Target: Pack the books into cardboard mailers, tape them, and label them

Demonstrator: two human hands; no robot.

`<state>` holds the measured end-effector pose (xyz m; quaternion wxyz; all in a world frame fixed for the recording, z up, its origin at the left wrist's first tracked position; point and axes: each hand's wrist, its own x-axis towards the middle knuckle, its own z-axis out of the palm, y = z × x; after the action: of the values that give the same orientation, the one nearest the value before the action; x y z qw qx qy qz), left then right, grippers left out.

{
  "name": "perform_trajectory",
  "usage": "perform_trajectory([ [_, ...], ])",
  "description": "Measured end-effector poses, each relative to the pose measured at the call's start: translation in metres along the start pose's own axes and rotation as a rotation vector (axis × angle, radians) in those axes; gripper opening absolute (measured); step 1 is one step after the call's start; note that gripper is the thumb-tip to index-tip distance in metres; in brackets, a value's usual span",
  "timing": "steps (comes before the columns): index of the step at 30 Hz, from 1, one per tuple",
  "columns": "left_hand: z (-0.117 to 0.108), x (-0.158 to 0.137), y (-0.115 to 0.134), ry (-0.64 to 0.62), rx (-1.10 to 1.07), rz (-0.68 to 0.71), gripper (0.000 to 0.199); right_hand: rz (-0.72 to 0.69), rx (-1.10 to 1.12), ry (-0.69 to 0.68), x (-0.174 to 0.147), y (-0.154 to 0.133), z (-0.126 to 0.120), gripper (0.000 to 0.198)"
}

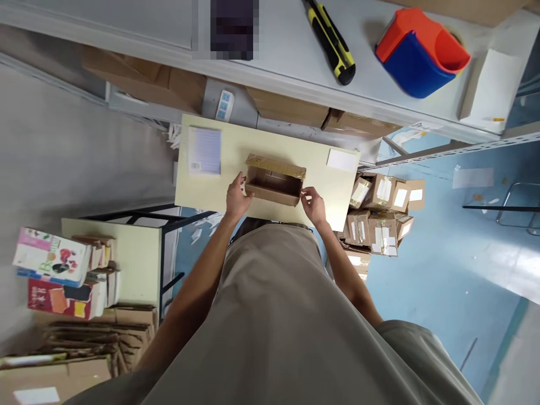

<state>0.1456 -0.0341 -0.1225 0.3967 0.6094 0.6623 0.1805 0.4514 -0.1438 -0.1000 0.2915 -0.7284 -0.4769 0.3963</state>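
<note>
grey shirt (270, 315) cloth covers our chest and fills the lower middle of the view, closest to us. beyond it, our two hands are at opposite ends of a small cardboard box (272, 197), which sits near the middle of a pale yellow table (202, 192) with its opening facing up and clear tape along its far side. our left hand (237, 198) has thumb and fingers spread apart at the box's left end, the thumb against its near corner. our right hand (314, 206) is at the right end with thumb and forefinger drawn near each other; we cannot tell whether they pinch the cardboard. a lined sheet (205, 151) lies on the table to the left, a white paper (341, 160) to the right. on the shelf (278, 50) above, we see a yellow and black knife (331, 42). taped cartons (382, 208) are piled right of the table.
</note>
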Motion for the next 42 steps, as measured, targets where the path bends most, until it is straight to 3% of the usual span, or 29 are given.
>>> perform_trajectory([
  [5, 0.002, -0.013, 0.021, 0.037, 0.040, 0.086, 0.097, -0.128, -0.206, -0.053, 0.004, -0.021, -0.013, 0.058],
  [9, 0.001, -0.023, 0.032, -0.007, 0.050, 0.159, 0.076, -0.104, -0.213, -0.120, 0.022, -0.027, -0.021, 0.076],
  [12, -0.002, -0.028, 0.033, -0.015, 0.058, 0.162, 0.069, -0.088, -0.223, -0.099, 0.041, -0.025, -0.021, 0.080],
  [21, -0.014, -0.022, 0.022, -0.130, -0.009, 0.212, 0.086, 0.046, -0.356, 0.014, 0.071, -0.039, -0.017, 0.074],
  [27, -0.057, 0.000, -0.011, -0.305, -0.165, 0.212, 0.079, 0.114, -0.373, 0.213, 0.046, -0.088, -0.012, 0.067],
  [31, -0.103, 0.029, -0.053, -0.242, -0.223, 0.072, 0.061, 0.070, -0.328, 0.169, 0.031, -0.148, 0.041, 0.058],
  [35, -0.142, 0.066, -0.093, -0.121, -0.234, -0.073, 0.057, 0.027, -0.260, -0.064, 0.040, -0.194, 0.133, 0.045],
  [39, -0.165, 0.105, -0.126, -0.069, -0.173, -0.149, 0.053, 0.077, -0.216, -0.223, 0.076, -0.208, 0.220, 0.031],
  [42, -0.170, 0.131, -0.146, -0.029, -0.086, -0.143, 0.054, 0.172, -0.173, -0.286, 0.106, -0.201, 0.261, 0.029],
])
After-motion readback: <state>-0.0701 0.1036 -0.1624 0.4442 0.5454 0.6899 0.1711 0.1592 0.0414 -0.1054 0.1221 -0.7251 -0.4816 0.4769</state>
